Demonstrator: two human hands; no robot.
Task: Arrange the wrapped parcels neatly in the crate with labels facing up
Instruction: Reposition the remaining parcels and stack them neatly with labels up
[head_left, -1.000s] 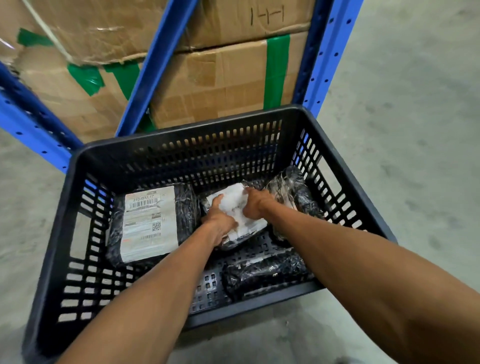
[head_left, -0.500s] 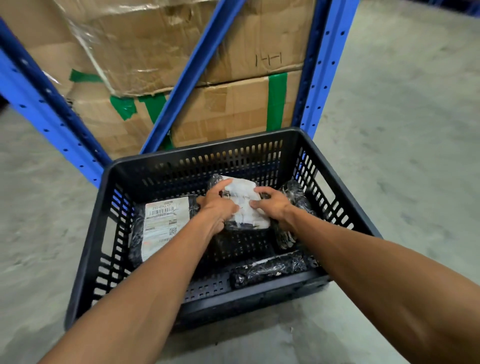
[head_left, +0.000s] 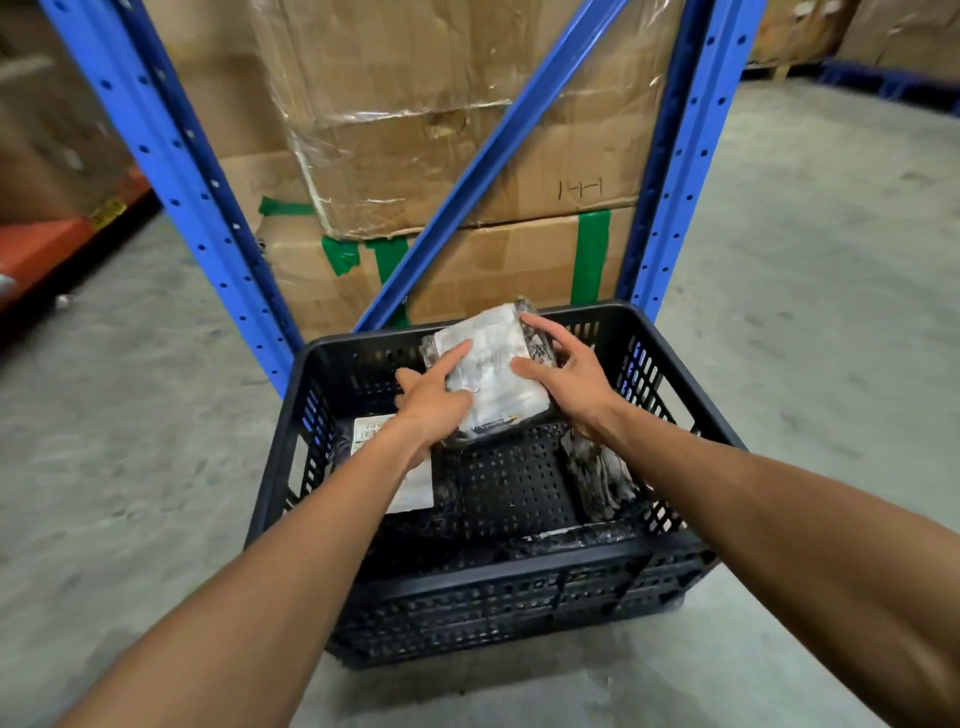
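A black slatted crate (head_left: 519, 577) stands on the concrete floor. Both hands hold one black-wrapped parcel (head_left: 493, 374) with a crinkled white label facing up, lifted above the crate's far half. My left hand (head_left: 434, 400) grips its left edge, and my right hand (head_left: 566, 376) grips its right side. A second parcel with a white label (head_left: 410, 488) lies flat at the crate's left, partly hidden by my left forearm. A third black parcel (head_left: 597, 475) lies along the right wall. Another dark parcel (head_left: 566, 538) rests against the near wall.
A blue steel rack (head_left: 187, 171) with a diagonal brace stands right behind the crate, loaded with large cardboard boxes (head_left: 467, 156) taped green. An orange shelf beam (head_left: 47, 244) is at the far left. Grey concrete floor (head_left: 831, 312) lies on both sides.
The labelled parcel has risen from the crate floor to above the rim's height, held by both hands. The view has pulled back and tilted up, so the crate looks smaller.
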